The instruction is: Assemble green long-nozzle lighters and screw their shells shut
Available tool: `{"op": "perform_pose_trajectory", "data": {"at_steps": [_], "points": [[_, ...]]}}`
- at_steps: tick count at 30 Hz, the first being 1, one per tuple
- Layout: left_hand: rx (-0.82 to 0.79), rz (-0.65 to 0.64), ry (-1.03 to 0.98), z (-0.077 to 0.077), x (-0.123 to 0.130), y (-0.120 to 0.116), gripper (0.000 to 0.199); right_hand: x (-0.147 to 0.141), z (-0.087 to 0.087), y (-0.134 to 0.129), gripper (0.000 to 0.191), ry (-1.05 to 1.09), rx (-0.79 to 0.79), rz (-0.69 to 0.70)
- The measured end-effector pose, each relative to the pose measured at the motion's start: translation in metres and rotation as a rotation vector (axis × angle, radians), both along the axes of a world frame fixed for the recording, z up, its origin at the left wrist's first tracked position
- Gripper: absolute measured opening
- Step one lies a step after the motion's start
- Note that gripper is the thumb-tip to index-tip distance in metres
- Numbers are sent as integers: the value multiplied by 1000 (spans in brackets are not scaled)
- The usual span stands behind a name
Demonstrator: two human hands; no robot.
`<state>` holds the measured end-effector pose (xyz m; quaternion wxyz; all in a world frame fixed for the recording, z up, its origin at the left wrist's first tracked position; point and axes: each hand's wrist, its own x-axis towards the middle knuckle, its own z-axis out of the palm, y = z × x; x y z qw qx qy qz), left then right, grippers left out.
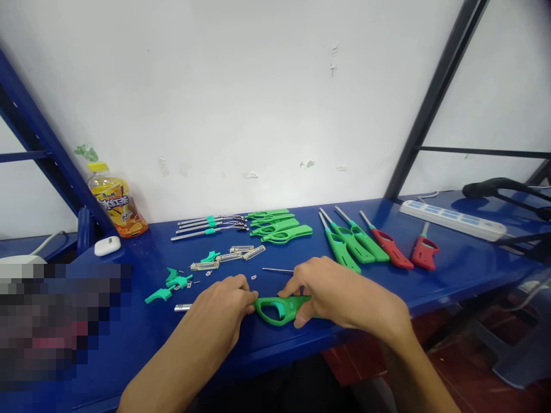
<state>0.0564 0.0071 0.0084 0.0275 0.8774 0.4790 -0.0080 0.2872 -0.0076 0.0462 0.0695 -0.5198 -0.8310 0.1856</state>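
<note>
A green gas lighter (290, 308) with a teal trigger lies at the table's front edge, between my two hands. My left hand (227, 304) pinches it at the neck, where the metal tube (182, 308) comes out on the left. Wrapped over the handle, my right hand (333, 292) grips the other end and hides much of it. Just beyond my right fingers lies a thin metal rod (276, 270), its right end hidden. Teal triggers (160, 295), clear fuel tanks (205, 265) and tiny metal pieces (253, 277) are spread beyond my left hand.
Metal tubes with wires (193, 234) and green handle shells (287, 233) lie near the wall. Several green lighters (344, 252) and red lighters (390, 248) are at right, beside a power strip (451, 221). At left are a drink bottle (118, 203) and a white case (107, 246).
</note>
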Motion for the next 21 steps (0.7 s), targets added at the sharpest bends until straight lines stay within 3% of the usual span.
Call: {"op": "perform_pose_trajectory", "data": {"at_steps": [7, 11, 14, 18, 21], "points": [[33, -10, -59, -7, -5, 0, 30, -2, 1, 7, 45, 13, -80, -6], [5, -50, -98, -1, -6, -2, 32, 0, -3, 10, 37, 33, -85, 0], [26, -61, -18, 5, -2, -4, 37, 4, -4, 11, 35, 63, -97, -16], [52, -81, 45, 11, 0, -9, 37, 8, 1, 12, 35, 15, -175, 8], [101, -92, -11, 13, -4, -12, 32, 11, 7, 11, 36, -61, -131, 56]]}}
